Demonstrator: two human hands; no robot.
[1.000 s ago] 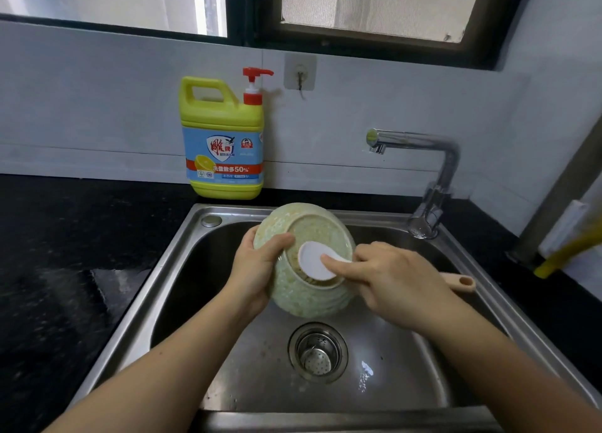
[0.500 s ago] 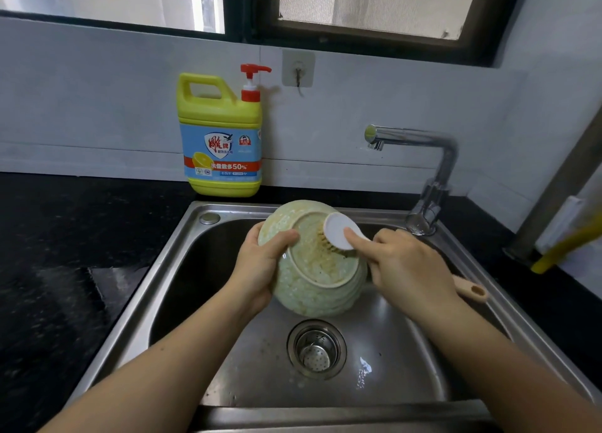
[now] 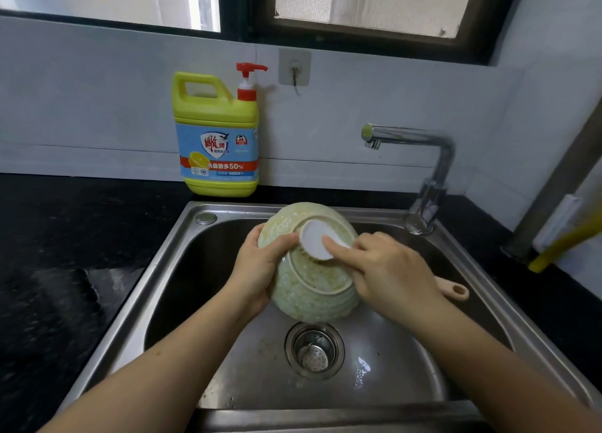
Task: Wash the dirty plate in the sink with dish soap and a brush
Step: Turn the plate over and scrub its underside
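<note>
On the far left a black counter (image 3: 58, 253) is seen, and a yellow dish soap bottle (image 3: 217, 145) with a red pump is stood upright on it against the wall, just behind the sink's (image 3: 153, 286) back left corner.

The left forearm is reached in from the lower left over the basin. The left hand (image 3: 260, 269) is closed on the left edge of the plate (image 3: 309, 302): the thumb is laid across the upturned underside, while the fingers are hidden behind the rim. The pale green plate is held tilted above the basin, its foot ring turned toward the camera, with the drain strainer (image 3: 314, 351) below it.

The brush (image 3: 311, 237) is pressed, bristles down, against the upper part of the foot ring. It is gripped by the right hand (image 3: 391, 276), the forefinger stretched along the white back of the head and the other fingers curled round the handle, whose tan end is seen beyond the hand. The right forearm is brought in from the lower right. The tap (image 3: 433, 185) is mounted at the back right corner.
</note>
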